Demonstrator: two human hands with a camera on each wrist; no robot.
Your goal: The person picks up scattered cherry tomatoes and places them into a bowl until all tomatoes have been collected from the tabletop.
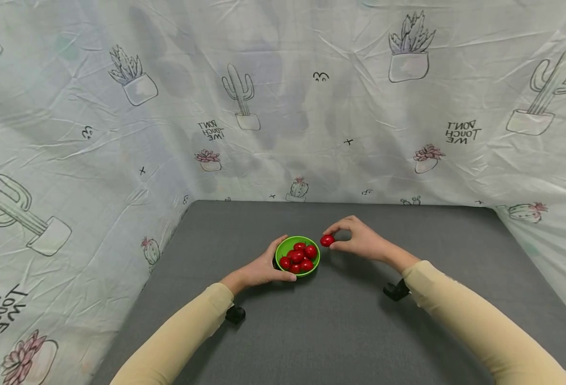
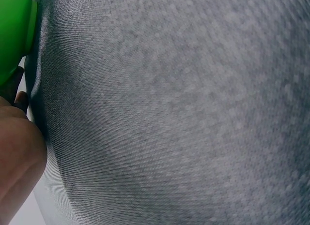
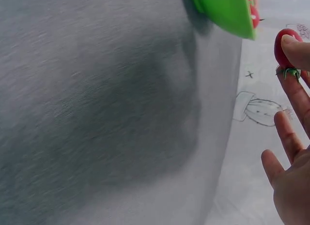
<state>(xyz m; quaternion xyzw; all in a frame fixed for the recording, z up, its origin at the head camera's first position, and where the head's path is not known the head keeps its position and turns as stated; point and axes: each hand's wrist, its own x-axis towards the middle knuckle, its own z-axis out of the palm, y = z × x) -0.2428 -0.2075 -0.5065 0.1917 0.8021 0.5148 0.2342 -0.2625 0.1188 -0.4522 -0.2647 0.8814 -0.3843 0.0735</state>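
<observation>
A small green bowl [image 1: 300,274] holding several red cherry tomatoes [image 1: 298,256] stands on the grey table. My left hand [image 1: 264,267] grips the bowl's left side, its thumb along the near rim and its fingers round the far side. Just right of the bowl, my right hand [image 1: 357,238] pinches one cherry tomato [image 1: 327,240] between thumb and fingertips. In the right wrist view this tomato [image 3: 280,51] shows a green stalk end, and the other fingers are spread apart. The left wrist view catches only the bowl's outer wall [image 2: 14,31] and part of the left hand [image 2: 19,152].
The grey cloth-covered table [image 1: 283,342] reaches back to a white curtain [image 1: 283,107] printed with cacti and potted plants. The curtain also hangs along the left and right sides. Dark wrist-worn devices sit under the left sleeve [image 1: 182,331] and the right sleeve [image 1: 475,315].
</observation>
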